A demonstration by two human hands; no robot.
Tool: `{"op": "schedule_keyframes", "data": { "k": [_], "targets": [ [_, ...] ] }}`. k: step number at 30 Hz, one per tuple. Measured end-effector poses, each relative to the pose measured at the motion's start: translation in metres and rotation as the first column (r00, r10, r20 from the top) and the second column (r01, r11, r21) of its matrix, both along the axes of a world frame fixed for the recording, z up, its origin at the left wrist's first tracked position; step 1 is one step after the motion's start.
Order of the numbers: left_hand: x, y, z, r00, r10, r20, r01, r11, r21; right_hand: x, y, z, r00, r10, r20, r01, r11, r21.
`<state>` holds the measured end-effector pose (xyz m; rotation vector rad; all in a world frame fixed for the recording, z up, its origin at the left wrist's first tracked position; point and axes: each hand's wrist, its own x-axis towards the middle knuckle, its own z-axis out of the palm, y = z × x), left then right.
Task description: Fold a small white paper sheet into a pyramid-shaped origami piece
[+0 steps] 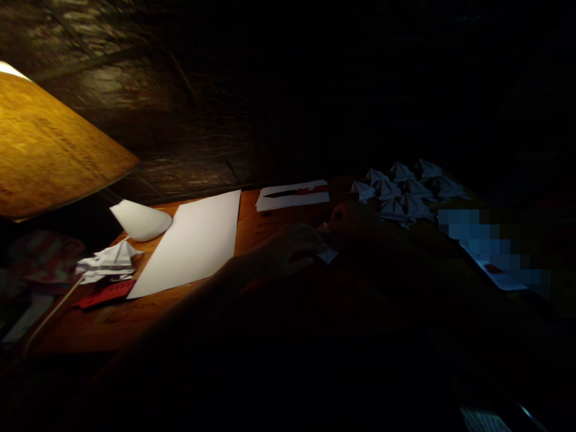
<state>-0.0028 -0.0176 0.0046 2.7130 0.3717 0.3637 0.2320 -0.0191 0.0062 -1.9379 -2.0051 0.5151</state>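
Note:
Both of my hands meet over the wooden table in dim light. My left hand [292, 249] has its fingers bent and pressed together on a small piece of folded paper [328, 255]. Curled closed beside it, my right hand [355, 223] pinches the same paper near its upper edge. Most of the paper is hidden by fingers and shadow. Just beyond my right hand stand several folded paper shapes [407, 188], pointed and white, grouped closely. A knife [294, 192] with a dark blade and red handle lies on a small stack of paper [265, 204] behind my hands.
On the left, a large white sheet [193, 243] lies flat beside a curled paper [141, 221]. Crumpled paper [110, 261] and a red object [105, 294] sit near the wooden table's [90, 330] left edge. A lamp shade [54, 150] overhangs there. A lit screen [499, 276] glows at right.

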Motion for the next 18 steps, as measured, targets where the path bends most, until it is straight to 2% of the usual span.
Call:
{"op": "schedule_keyframes", "data": {
  "k": [5,11,18],
  "targets": [
    [-0.001,0.000,-0.001,1.000,0.005,-0.015,-0.005,1.000,-0.001,-0.001,0.000,0.000,1.000,0.016,-0.012,-0.016,1.000,0.000],
    [-0.003,0.000,-0.002,0.999,0.026,-0.030,-0.024,0.998,0.061,0.001,0.000,-0.001,0.997,0.040,-0.062,-0.038,0.999,0.024],
    [-0.007,0.003,-0.008,0.999,0.015,-0.045,-0.011,0.997,0.078,0.010,0.002,-0.007,0.976,0.152,-0.159,-0.129,0.980,0.149]
  ]
}}
